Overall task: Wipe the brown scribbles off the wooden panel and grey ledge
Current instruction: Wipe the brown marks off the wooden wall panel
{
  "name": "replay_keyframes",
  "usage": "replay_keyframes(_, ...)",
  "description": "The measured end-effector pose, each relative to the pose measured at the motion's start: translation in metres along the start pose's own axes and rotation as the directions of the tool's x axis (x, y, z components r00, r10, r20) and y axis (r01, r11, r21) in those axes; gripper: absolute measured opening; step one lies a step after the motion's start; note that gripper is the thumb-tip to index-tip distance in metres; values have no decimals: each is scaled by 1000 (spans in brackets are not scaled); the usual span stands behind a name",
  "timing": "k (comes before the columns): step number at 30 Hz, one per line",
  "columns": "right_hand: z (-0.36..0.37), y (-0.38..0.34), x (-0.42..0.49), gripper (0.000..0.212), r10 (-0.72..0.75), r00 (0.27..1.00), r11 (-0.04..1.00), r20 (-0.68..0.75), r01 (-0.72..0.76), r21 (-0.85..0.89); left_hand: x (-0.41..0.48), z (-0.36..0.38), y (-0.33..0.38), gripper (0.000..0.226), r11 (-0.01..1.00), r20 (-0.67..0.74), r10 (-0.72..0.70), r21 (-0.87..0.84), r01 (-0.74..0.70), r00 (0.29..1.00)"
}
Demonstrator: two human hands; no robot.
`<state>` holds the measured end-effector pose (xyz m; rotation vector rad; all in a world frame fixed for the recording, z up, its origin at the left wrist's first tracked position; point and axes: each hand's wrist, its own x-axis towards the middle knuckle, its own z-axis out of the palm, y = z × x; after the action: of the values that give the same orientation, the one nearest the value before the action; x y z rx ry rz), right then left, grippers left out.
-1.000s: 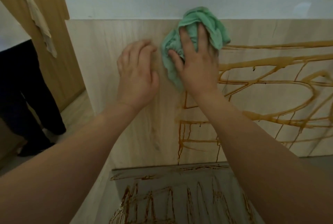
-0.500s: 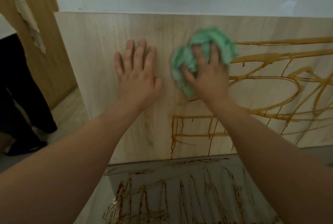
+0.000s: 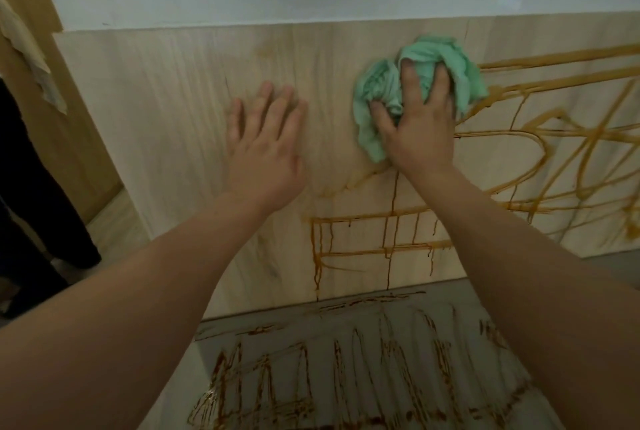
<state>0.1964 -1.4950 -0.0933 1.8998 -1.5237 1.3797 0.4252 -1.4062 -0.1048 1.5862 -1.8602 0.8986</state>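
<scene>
Currently: green cloth (image 3: 381, 87), bunched, long axis lower-left to upper-right, gripped by right hand (image 3: 419, 132) against wooden panel (image 3: 173, 100); left hand (image 3: 266, 149) flat alongside; brown scribbles (image 3: 346, 221) rightward, below, across grey ledge (image 3: 346, 319).

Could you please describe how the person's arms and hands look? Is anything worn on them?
Both hands are bare. The left hand and right hand wear no gloves, and no ring, watch or bracelet shows. The left forearm and right forearm are uncovered to the picture's edge; no sleeve is in view.
</scene>
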Motion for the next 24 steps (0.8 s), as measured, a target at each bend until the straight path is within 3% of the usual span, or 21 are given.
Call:
replay_keyframes(3, 16, -2, -26, 68, 59, 998, 998, -1, -59, 6, 0, -4, 3, 81, 1000, 38, -2, -17, 3, 999)
replay_keyframes(6, 28, -10, -95, 58, 8, 979, 991, 205, -34, 127, -1, -7, 7, 80, 996, 48, -40, -77, 44, 998)
replay_keyframes(8, 23, -3, -126, 50, -68, 941, 968, 331, -18, 250, -11, -1, 15, 67, 985, 51, -50, -163, 57, 997)
replay_keyframes(10, -2, 1, -138, 31, -34, 924, 895, 381, -142, 424, -27, 8, 29, 49, 955, 81, -33, -292, 56, 996)
replay_keyframes(12, -33, 2, -134, 26, 121, 840, 710, 529, -446, 545, -43, 11, 47, 33, 848, 282, -42, -497, 184, 958)
replay_keyframes(14, -55, 8, -126, 36, 203, 644, 348, 737, -751, 561, -54, 6, 65, 29, 658, 463, -72, -643, 391, 884)
replay_keyframes(15, -63, 14, -122, 40, 175, 557, 141, 812, -830, 539, -57, 4, 73, 30, 552, 513, -94, -687, 474, 853)
replay_keyframes(17, -75, 22, -119, 43, 85, 434, -132, 897, -887, 442, -60, 0, 84, 33, 327, 650, -101, -693, 642, 753)
replay_keyframes(19, -76, 28, -125, 42, 64, 359, -224, 931, -904, 364, -63, 1, 93, 47, 88, 809, 21, -587, 805, 588)
replay_keyframes(21, -73, 34, -132, 47, 56, 350, -240, 935, -904, 353, -70, 5, 103, 49, -35, 855, 173, -491, 870, 489)
replay_keyframes(22, -71, 37, -135, 50, 42, 367, -227, 929, -902, 367, -73, 6, 108, 43, 0, 843, 199, -510, 860, 500)
replay_keyframes(24, -69, 41, -140, 53, 32, 377, -206, 926, -904, 375, -79, 12, 117, 25, 164, 794, 171, -606, 778, 583)
